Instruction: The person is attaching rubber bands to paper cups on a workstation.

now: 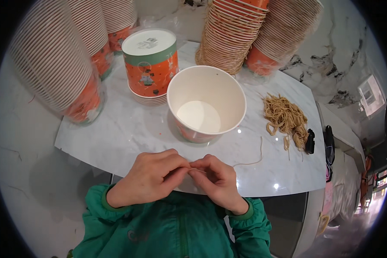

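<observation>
Both hands meet at the table's near edge, pinching a thin tan string (pixel 249 164) between thumbs and forefingers. My left hand (pixel 152 174) grips it from one side and my right hand (pixel 217 180) from the other, fingertips almost touching. From my right fingers the string's loose end curves away over the tabletop. Just beyond the hands stands an open paper bucket (pixel 206 96), white inside with an orange and green outside. Its mouth faces up and its inside is bare. A tangled heap of tan string (pixel 286 118) lies to the right.
Upside-down orange and green buckets (pixel 150 71) stand stacked behind the open one. Tall plastic-wrapped bucket stacks (pixel 51 56) rise at the left; a string-wound stack (pixel 234 34) and a wrapped stack (pixel 284 32) stand at the back right. A small black object (pixel 310 142) sits beside the string heap.
</observation>
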The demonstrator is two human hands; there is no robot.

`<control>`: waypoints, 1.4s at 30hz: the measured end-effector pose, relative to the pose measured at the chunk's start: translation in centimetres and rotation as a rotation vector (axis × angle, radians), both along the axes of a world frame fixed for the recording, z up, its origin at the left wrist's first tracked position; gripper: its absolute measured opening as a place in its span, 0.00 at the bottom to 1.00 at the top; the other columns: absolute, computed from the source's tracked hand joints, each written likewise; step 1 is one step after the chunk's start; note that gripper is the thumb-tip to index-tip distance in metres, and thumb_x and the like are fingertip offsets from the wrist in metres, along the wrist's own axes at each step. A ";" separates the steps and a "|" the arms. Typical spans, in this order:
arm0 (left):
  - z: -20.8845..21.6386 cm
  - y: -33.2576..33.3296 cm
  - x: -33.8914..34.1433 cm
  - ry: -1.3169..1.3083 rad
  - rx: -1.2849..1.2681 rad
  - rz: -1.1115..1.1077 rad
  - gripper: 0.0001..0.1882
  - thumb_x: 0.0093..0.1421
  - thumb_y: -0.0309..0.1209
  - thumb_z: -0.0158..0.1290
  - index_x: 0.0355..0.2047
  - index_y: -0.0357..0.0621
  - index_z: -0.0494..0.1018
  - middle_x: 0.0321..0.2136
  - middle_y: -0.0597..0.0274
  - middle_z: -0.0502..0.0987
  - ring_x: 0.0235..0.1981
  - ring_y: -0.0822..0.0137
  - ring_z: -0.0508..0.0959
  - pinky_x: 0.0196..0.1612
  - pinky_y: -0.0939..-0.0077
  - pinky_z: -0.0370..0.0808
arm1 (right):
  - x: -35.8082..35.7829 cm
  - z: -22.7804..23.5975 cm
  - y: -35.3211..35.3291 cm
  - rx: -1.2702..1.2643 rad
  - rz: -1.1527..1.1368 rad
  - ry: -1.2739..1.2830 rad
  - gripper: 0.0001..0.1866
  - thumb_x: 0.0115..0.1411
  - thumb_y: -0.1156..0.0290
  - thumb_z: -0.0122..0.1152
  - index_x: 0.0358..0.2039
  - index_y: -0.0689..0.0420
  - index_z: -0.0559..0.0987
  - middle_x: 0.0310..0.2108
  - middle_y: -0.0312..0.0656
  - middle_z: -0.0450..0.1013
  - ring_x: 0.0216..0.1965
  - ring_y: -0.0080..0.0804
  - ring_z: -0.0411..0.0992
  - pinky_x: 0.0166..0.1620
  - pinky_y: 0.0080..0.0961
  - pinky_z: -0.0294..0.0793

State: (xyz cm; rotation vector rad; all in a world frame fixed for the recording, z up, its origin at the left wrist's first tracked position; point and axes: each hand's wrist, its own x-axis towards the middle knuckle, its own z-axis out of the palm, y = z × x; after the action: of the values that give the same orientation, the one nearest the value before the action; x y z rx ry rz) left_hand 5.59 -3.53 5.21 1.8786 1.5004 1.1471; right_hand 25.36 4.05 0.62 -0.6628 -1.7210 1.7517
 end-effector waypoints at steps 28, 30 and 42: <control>1.1 6.3 -2.6 0.607 0.560 0.012 0.19 0.47 0.20 0.64 0.41 0.43 0.79 0.36 0.61 0.79 0.41 0.57 0.79 0.55 0.56 0.72 | -0.8 -0.7 0.5 0.508 -0.529 0.096 0.03 0.62 0.84 0.64 0.36 0.65 0.80 0.24 0.33 0.70 0.23 0.14 0.65 0.26 0.15 0.63; 1.3 6.1 -1.0 0.545 0.528 -0.001 0.18 0.48 0.21 0.65 0.41 0.42 0.79 0.34 0.62 0.78 0.37 0.57 0.78 0.48 0.59 0.72 | -1.0 -0.5 0.8 0.635 -0.628 0.087 0.04 0.61 0.85 0.64 0.36 0.65 0.79 0.25 0.34 0.69 0.23 0.15 0.66 0.25 0.15 0.64; 1.4 6.3 1.7 0.496 0.486 0.007 0.16 0.52 0.19 0.62 0.43 0.40 0.79 0.31 0.59 0.78 0.31 0.57 0.77 0.36 0.64 0.68 | -1.5 -0.4 2.4 0.552 -0.689 0.142 0.03 0.62 0.83 0.65 0.34 0.65 0.79 0.27 0.36 0.73 0.24 0.17 0.71 0.28 0.16 0.71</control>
State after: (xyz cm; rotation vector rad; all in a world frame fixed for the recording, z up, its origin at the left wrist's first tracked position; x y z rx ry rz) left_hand 7.29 2.81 6.65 2.6426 1.5671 1.1823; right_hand 23.88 6.45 0.18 -0.7338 -1.5222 0.7898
